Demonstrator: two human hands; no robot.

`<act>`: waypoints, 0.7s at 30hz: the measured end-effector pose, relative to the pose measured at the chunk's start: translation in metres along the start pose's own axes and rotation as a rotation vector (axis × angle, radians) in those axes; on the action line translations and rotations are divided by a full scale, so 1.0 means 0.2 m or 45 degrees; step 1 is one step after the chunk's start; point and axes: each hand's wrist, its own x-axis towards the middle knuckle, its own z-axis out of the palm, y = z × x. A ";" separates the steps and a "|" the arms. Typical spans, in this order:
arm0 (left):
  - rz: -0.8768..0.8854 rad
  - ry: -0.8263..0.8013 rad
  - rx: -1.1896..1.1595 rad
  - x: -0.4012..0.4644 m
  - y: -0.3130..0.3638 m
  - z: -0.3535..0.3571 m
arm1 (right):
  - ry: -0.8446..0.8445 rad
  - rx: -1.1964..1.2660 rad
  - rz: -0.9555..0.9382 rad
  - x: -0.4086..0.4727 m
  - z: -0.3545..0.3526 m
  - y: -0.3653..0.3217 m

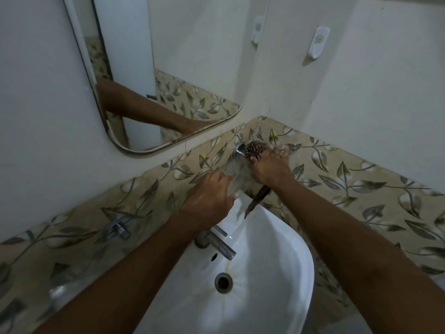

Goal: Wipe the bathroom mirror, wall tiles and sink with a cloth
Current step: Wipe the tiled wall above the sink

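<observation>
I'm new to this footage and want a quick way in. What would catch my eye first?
Both hands meet in the tiled corner above the white sink: the right hand presses a dark patterned cloth by a chrome wall fitting, while the left hand holds something clear and blurred. On the left wall, the mirror reflects a forearm.

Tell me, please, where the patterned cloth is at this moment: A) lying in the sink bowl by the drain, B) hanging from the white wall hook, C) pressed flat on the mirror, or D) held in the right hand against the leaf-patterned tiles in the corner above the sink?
D: the right hand bunches the cloth against the tiles in the corner, beside a small chrome fitting, with a strip of it dangling toward the sink.
</observation>
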 end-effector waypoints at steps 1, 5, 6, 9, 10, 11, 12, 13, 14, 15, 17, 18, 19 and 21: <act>0.002 0.000 0.010 0.00 0.01 -0.01 | -0.014 -0.022 0.031 0.01 -0.02 0.00; -0.016 0.051 0.030 -0.05 -0.01 -0.07 | 0.004 0.143 0.068 -0.01 -0.02 -0.06; -0.015 0.061 0.039 -0.07 -0.02 -0.09 | 0.013 0.206 0.032 -0.04 -0.01 -0.08; -0.019 0.065 0.090 -0.16 -0.07 -0.14 | 0.049 0.356 -0.147 -0.23 -0.03 -0.20; -0.027 0.070 0.096 -0.20 -0.08 -0.15 | 0.073 0.375 -0.204 -0.32 -0.04 -0.27; -0.035 0.080 0.089 -0.24 -0.10 -0.16 | 0.097 0.389 -0.259 -0.42 -0.03 -0.33; -0.042 0.101 0.089 -0.29 -0.11 -0.16 | 0.126 0.403 -0.311 -0.52 -0.03 -0.40; -0.064 0.107 0.090 -0.33 -0.12 -0.17 | 0.158 0.419 -0.365 -0.62 -0.01 -0.48; -0.104 0.109 0.093 -0.37 -0.12 -0.20 | 0.184 0.436 -0.431 -0.71 0.01 -0.56; -0.150 0.111 0.093 -0.42 -0.12 -0.22 | 0.217 0.435 -0.513 -0.79 0.03 -0.62; -0.192 0.129 0.112 -0.53 -0.13 -0.26 | 0.243 0.386 -0.677 -0.87 0.04 -0.65; -0.197 0.130 0.137 -0.58 -0.13 -0.29 | 0.210 0.421 -0.662 -0.87 0.02 -0.65; -0.209 0.129 0.164 -0.64 -0.15 -0.31 | 0.172 0.503 -0.593 -0.84 0.01 -0.63; -0.263 0.149 0.205 -0.73 -0.18 -0.34 | 0.162 0.578 -0.372 -0.75 -0.02 -0.60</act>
